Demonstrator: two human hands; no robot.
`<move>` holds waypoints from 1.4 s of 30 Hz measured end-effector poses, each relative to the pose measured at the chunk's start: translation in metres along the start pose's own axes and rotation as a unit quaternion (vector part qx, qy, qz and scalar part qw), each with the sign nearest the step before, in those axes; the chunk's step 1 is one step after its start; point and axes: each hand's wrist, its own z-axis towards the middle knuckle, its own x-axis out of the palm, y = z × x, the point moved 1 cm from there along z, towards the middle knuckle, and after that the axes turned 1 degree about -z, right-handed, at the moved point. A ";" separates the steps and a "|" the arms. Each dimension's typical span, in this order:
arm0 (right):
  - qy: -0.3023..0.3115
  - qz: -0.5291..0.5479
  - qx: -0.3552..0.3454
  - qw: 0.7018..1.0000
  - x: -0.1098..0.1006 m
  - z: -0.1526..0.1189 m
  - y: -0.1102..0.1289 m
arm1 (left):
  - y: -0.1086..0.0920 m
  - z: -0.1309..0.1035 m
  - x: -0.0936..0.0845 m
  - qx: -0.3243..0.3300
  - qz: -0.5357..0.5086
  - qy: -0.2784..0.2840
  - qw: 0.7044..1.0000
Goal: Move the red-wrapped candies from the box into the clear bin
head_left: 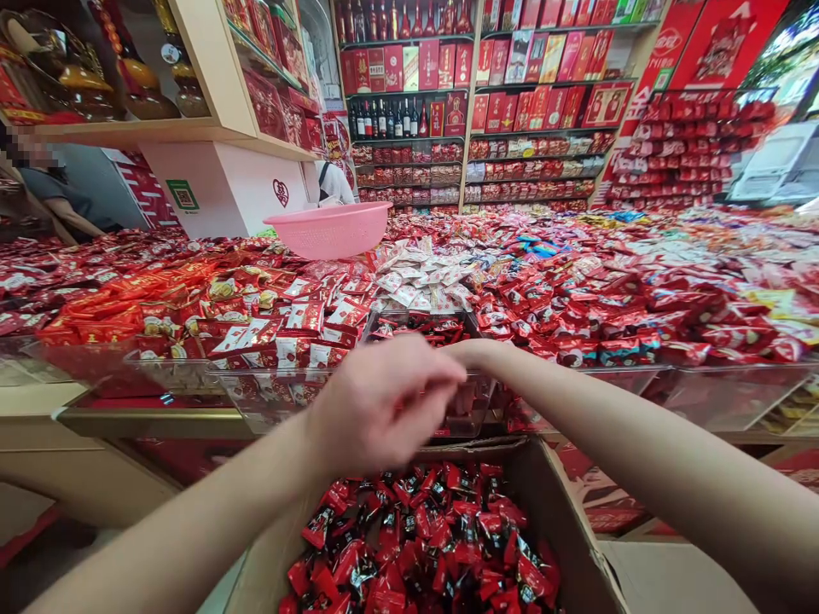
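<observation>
My left hand point(387, 401) is in the air in front of the clear display bin, slightly blurred. Its fingers are curled in, and whatever they may hold is hidden. Behind it, my right hand point(459, 352) reaches over the bin; its fingers are covered by the left one. Dark red wrapped candies point(422, 328) lie in that bin close to both hands. Below my hands stands an open cardboard box point(572, 520), holding many red-and-black wrapped candies point(441, 537).
White wrapped sweets point(419, 277) are heaped behind the bin. A pink plastic basket point(329, 230) rests on the candy piles. Red packets point(304, 333) fill the left bins, more point(576, 315) the right. Shelves point(409, 94) of bottles and boxes rise behind. Another person point(60, 196) is at far left.
</observation>
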 end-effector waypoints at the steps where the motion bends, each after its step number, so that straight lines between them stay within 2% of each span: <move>1: 0.000 0.000 0.002 1.000 0.000 -0.001 0.000 | -0.009 -0.014 0.006 0.037 -0.002 0.013 0.999; 2: 0.002 -0.001 0.005 1.000 0.000 -0.001 0.000 | -0.015 -0.030 0.016 0.052 0.000 0.052 0.997; 5: 0.007 0.013 0.003 1.000 0.002 -0.001 0.000 | -0.011 -0.081 0.060 0.046 0.012 0.267 0.963; 8: 0.002 0.041 0.004 0.999 0.004 -0.001 0.000 | 0.007 -0.127 0.098 0.006 0.004 0.382 0.924; 11: -0.011 0.048 0.013 0.999 0.006 -0.004 0.001 | 0.020 -0.157 0.114 -0.079 -0.032 0.404 0.911; 16: -0.014 0.048 -0.010 0.999 0.011 -0.010 0.002 | 0.030 -0.185 0.115 -0.194 0.012 0.439 0.877; 18: -0.021 0.029 -0.020 0.999 0.013 -0.009 0.001 | 0.034 -0.193 0.116 -0.225 0.046 0.434 0.871; 20: -0.083 -0.023 -0.039 0.995 0.011 -0.008 0.002 | 0.039 -0.197 0.117 -0.253 0.070 0.405 0.876; 23: -0.253 -0.138 -0.081 0.954 0.002 -0.011 0.007 | 0.048 -0.199 0.116 -0.314 0.115 0.344 0.877; 26: -0.387 -0.183 -0.116 0.896 0.000 -0.031 0.017 | 0.059 -0.204 0.114 -0.388 0.162 0.318 0.850; 28: -0.498 -0.186 -0.187 0.826 0.016 -0.051 0.020 | 0.067 -0.212 0.113 -0.414 0.161 0.337 0.830; 29: -0.536 -0.189 -0.237 0.788 0.032 -0.059 0.019 | 0.071 -0.217 0.114 -0.413 0.150 0.348 0.828; 30: -0.549 -0.197 -0.291 0.758 0.052 -0.065 0.015 | 0.074 -0.222 0.114 -0.407 0.138 0.353 0.831; 31: -0.519 -0.206 -0.330 0.761 0.076 -0.065 0.009 | 0.076 -0.226 0.116 -0.401 0.126 0.351 0.837; 32: -0.446 -0.236 -0.360 0.785 0.101 -0.060 0.000 | 0.078 -0.230 0.117 -0.397 0.114 0.344 0.843; 33: -0.360 -0.273 -0.362 0.815 0.127 -0.051 -0.012 | 0.079 -0.233 0.120 -0.397 0.099 0.336 0.849; 36: -0.223 -0.297 -0.240 0.897 0.187 -0.008 -0.056 | 0.077 -0.233 0.126 -0.409 0.038 0.341 0.846; 37: -0.189 -0.303 -0.190 0.915 0.199 0.007 -0.069 | 0.075 -0.231 0.128 -0.411 0.018 0.354 0.840; 39: -0.139 -0.293 -0.137 0.936 0.215 0.027 -0.089 | 0.071 -0.224 0.128 -0.404 -0.015 0.393 0.826; 42: -0.098 -0.247 -0.136 0.954 0.224 0.036 -0.101 | 0.064 -0.214 0.127 -0.359 -0.050 0.439 0.822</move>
